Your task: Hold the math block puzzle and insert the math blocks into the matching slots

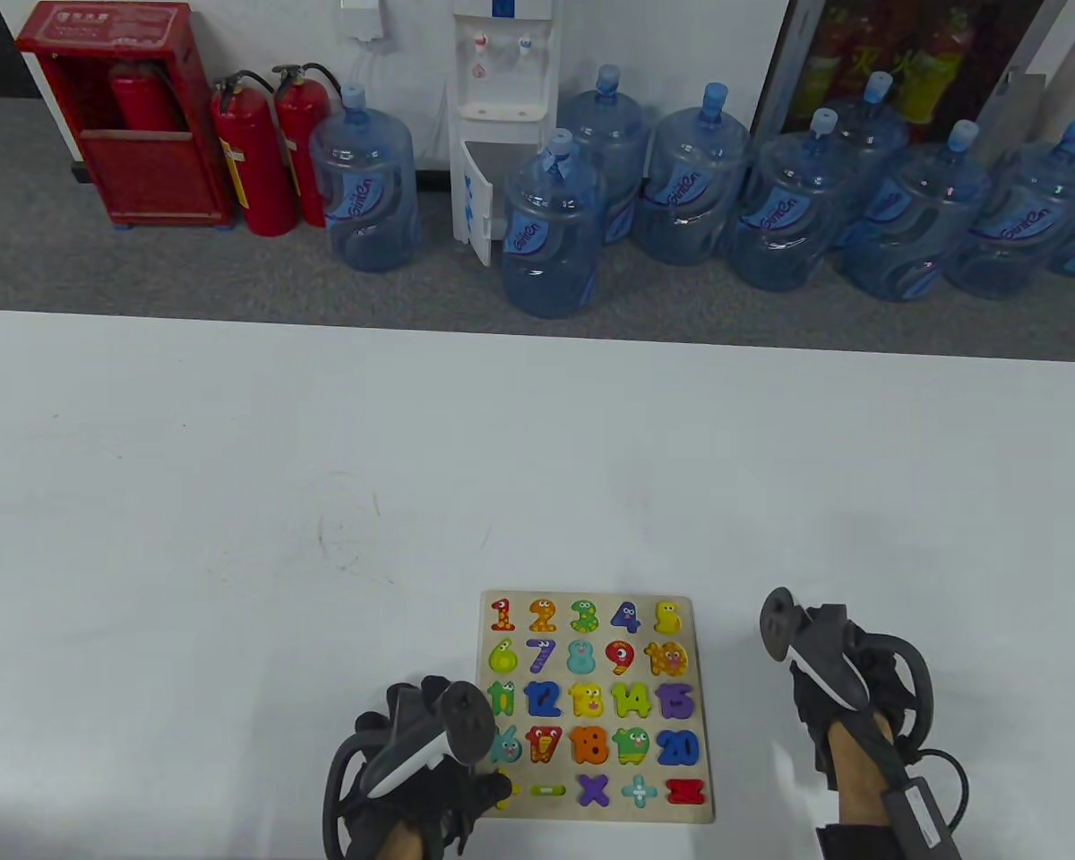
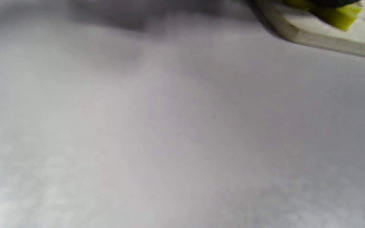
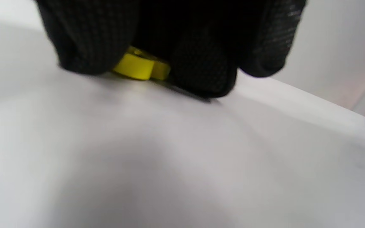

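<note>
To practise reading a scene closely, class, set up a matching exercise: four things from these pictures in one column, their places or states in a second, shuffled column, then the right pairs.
Things:
1. left hand
2. right hand
3. purple X
4. blue 20

Places or states:
A. bottom row of the board
B. over the board's near-left corner
C. right of the board, closed around a yellow block
D. right end of the fourth row

Pairs: 1-B, 2-C, 3-A, 4-D
</note>
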A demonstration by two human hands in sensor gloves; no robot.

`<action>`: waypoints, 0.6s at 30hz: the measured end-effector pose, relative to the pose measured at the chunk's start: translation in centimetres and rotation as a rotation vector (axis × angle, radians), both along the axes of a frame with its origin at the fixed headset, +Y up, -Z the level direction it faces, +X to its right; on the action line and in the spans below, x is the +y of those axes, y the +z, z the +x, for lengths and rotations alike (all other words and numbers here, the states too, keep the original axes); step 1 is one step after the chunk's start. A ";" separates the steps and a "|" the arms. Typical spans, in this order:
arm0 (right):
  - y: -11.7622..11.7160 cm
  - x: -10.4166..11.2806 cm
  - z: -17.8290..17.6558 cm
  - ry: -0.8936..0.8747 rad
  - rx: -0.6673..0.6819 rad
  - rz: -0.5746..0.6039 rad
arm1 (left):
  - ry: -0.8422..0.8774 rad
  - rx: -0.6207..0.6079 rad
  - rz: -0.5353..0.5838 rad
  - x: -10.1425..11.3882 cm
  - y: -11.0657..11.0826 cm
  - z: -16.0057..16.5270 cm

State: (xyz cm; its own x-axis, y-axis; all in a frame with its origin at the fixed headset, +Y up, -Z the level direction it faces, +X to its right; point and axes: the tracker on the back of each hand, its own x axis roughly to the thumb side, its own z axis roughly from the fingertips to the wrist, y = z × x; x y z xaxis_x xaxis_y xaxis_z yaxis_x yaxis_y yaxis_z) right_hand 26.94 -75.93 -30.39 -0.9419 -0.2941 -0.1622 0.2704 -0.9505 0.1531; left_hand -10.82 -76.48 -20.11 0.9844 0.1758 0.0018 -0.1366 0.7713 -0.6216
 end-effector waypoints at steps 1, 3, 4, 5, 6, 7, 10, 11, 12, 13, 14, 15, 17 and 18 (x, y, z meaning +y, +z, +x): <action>0.6 0.1 -0.1 -0.017 0.020 0.004 | 0.001 -0.001 -0.003 0.0 0.0 0.0; 1.6 0.0 -0.1 -0.071 0.030 0.012 | -0.001 -0.005 -0.006 0.0 -0.1 0.0; 2.1 0.0 -0.1 -0.091 0.044 0.020 | -0.002 -0.006 -0.008 0.0 -0.1 0.0; 2.4 0.0 -0.2 -0.100 0.063 0.020 | -0.003 -0.006 -0.009 0.1 -0.1 0.0; 2.8 0.1 -0.3 -0.105 0.074 0.020 | -0.003 -0.006 -0.010 0.1 -0.1 0.0; 3.2 0.1 -0.4 -0.108 0.081 0.023 | -0.004 -0.008 -0.012 0.1 -0.2 0.1; 4.1 0.1 -1.0 -0.114 0.121 0.030 | -0.008 -0.018 -0.014 0.1 -0.2 0.1; 4.3 0.1 -1.1 -0.103 0.134 0.027 | -0.008 -0.018 -0.015 0.1 -0.2 0.1; 4.5 0.2 -1.3 -0.092 0.146 0.024 | -0.008 -0.019 -0.018 0.1 -0.3 0.1; 4.7 0.2 -1.4 -0.089 0.156 0.029 | -0.008 -0.022 -0.018 0.1 -0.3 0.2; 4.8 0.3 -1.5 -0.090 0.160 0.033 | -0.008 -0.023 -0.018 0.1 -0.3 0.2; 4.9 0.3 -1.6 -0.095 0.166 0.042 | -0.007 -0.023 -0.018 0.1 -0.3 0.2; 5.0 0.6 -1.8 -0.116 0.176 0.045 | -0.007 -0.022 -0.018 0.1 -0.4 0.2; 5.1 0.8 -2.0 -0.137 0.189 0.051 | -0.006 -0.022 -0.018 0.1 -0.4 0.2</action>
State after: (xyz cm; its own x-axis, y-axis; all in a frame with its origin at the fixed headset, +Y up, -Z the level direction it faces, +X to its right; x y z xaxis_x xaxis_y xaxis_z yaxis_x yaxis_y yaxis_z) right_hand 24.96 -75.14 -25.29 -0.9874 -0.1578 0.0090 0.1580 -0.9854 0.0627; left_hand -10.63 -76.41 -20.48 0.9852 0.1704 0.0201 -0.1186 0.7608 -0.6381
